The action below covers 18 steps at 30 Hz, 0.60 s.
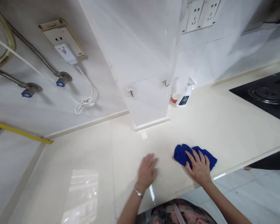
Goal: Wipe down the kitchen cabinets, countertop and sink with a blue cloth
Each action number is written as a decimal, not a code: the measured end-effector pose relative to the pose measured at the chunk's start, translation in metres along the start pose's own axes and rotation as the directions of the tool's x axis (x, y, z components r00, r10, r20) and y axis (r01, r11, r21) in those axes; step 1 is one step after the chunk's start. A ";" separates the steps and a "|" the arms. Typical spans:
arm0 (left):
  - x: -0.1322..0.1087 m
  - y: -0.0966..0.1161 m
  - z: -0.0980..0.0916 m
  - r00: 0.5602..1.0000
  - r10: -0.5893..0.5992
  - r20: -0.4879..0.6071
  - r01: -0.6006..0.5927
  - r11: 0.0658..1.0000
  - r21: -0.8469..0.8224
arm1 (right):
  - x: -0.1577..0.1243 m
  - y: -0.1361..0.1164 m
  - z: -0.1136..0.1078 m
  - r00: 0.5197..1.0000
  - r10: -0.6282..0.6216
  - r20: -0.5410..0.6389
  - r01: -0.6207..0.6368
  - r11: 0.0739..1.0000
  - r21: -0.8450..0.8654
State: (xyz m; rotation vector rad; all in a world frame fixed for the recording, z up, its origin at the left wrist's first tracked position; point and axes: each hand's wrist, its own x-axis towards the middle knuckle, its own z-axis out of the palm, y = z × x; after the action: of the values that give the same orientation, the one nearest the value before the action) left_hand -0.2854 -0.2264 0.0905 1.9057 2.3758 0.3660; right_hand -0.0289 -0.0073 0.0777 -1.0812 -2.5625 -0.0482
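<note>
Crumpled bright-blue cloth (194,155) lay on the glossy cream stone bench (88,174), near its front edge, pinned under the right hand (199,168), whose grip was spread flat, fingers apart, pressing rather than clamping. Left hand (147,170) rested just beside, palm down, fingers open, empty, a thin metal bangle (138,192) at its wrist. White spray bottle (184,97) stood well apart by the tiled pillar (142,62); black gas hob (266,95) sat far right.

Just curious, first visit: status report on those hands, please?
Left hand flat on countertop, empty. Right hand pressing blue cloth. Spray bottle far back, clear.
</note>
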 end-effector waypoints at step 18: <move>-0.032 -0.254 -0.097 0.336 -0.916 -0.218 0.917 0.371 -0.148 | -0.006 0.014 0.014 0.999 -0.048 0.009 0.048 0.996 -0.077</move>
State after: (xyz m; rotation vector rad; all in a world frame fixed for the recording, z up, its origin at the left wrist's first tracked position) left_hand -0.5402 -0.3219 0.1228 0.1814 3.1090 0.5008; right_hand -0.0193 0.0006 0.0610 -1.0488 -2.6127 -0.1563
